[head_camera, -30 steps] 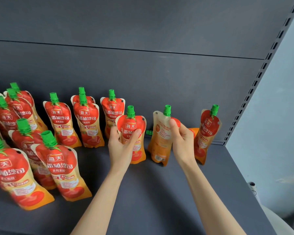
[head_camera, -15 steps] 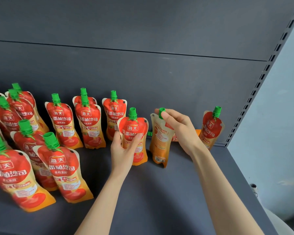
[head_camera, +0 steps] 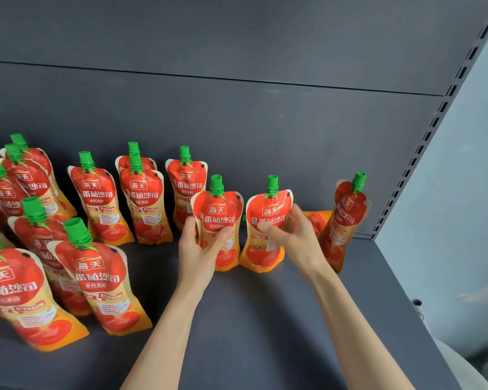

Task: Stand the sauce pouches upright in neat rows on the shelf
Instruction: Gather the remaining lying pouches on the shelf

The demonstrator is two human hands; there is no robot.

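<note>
Shelf [head_camera: 265, 319] of dark grey metal, closed behind by a grey back panel [head_camera: 237, 122] and ended at its rear corner by a slotted upright [head_camera: 423, 147]. Closest to the slotted upright, a leaning pouch [head_camera: 347, 215], alone, base on the shelf, green cap tipped toward the upright. One place farther from the upright, a lying pouch [head_camera: 317, 220], orange end showing, flat by the back panel and mostly hidden behind the right hand [head_camera: 296, 235]. Right hand gripping the right pouch [head_camera: 265, 249]: thumb across the printed front, fingers curled behind, label facing forward, cap up, base down on the shelf. Just beyond it, on the side away from the upright, the left pouch [head_camera: 219, 212], likewise upright on its base, close beside its neighbour, gripped by the left hand [head_camera: 200, 254] with thumb on the front and fingers round the far edge. Farthest from the upright, a cluster of pouches [head_camera: 102, 280], red with green caps, standing in loose rows, some straight, several slanted, the outermost cut off by the frame edge.
</note>
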